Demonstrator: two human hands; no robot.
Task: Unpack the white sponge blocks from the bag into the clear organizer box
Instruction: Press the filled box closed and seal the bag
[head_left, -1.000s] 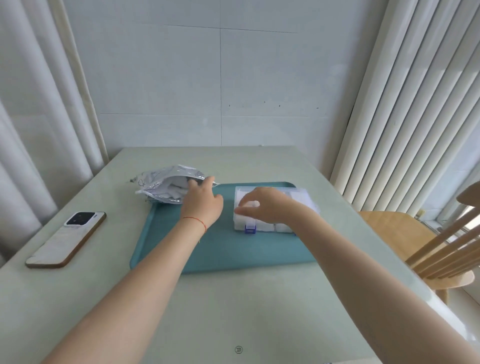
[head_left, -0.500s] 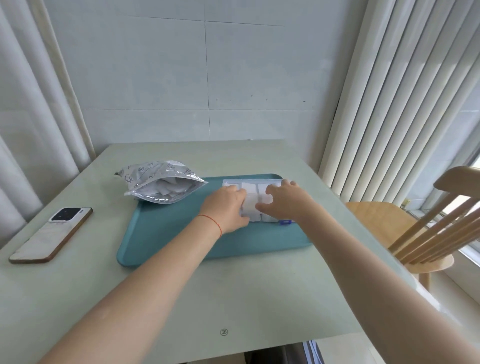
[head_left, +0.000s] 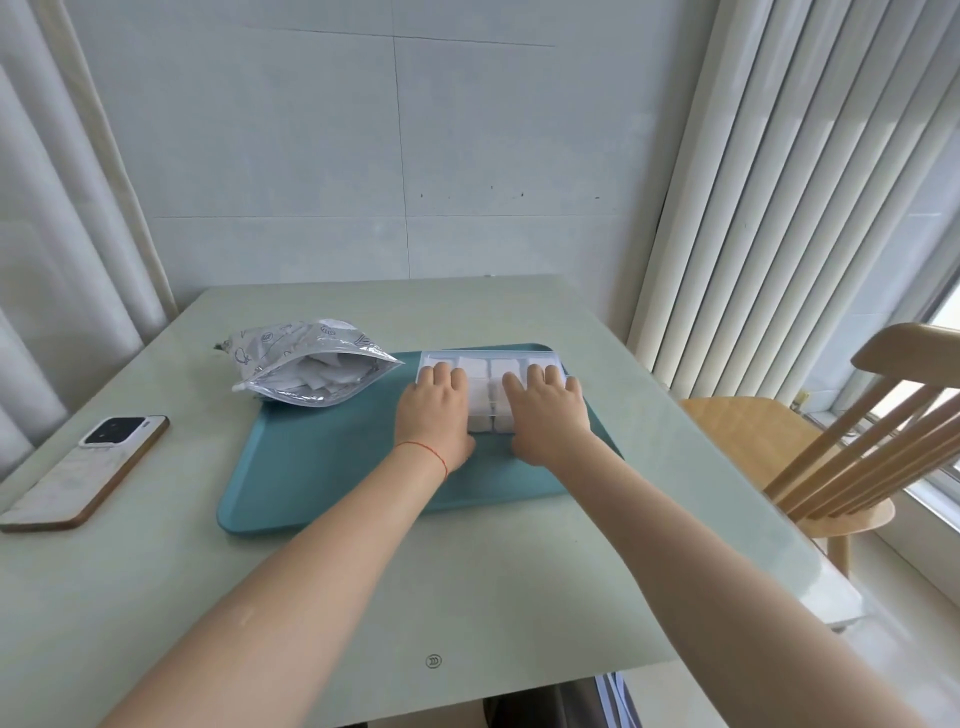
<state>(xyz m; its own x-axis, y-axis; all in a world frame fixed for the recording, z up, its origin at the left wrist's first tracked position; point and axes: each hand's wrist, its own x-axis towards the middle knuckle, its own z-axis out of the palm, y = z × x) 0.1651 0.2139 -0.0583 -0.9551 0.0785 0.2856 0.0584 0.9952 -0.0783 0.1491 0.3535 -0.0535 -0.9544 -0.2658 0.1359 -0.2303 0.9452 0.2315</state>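
Your left hand (head_left: 435, 410) and right hand (head_left: 546, 415) press flat, fingers straight, gripping nothing, on the box (head_left: 488, 366) of blocks (head_left: 474, 368) at the tray's (head_left: 322, 467) far right corner, the bag (head_left: 306, 371) lying open-mouthed over its far left edge, a phone (head_left: 85, 470) left on the desk (head_left: 467, 582).

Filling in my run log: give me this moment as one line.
left hand: flat on organizer box | right hand: flat on box | box: on teal tray | bag: open, sponges inside
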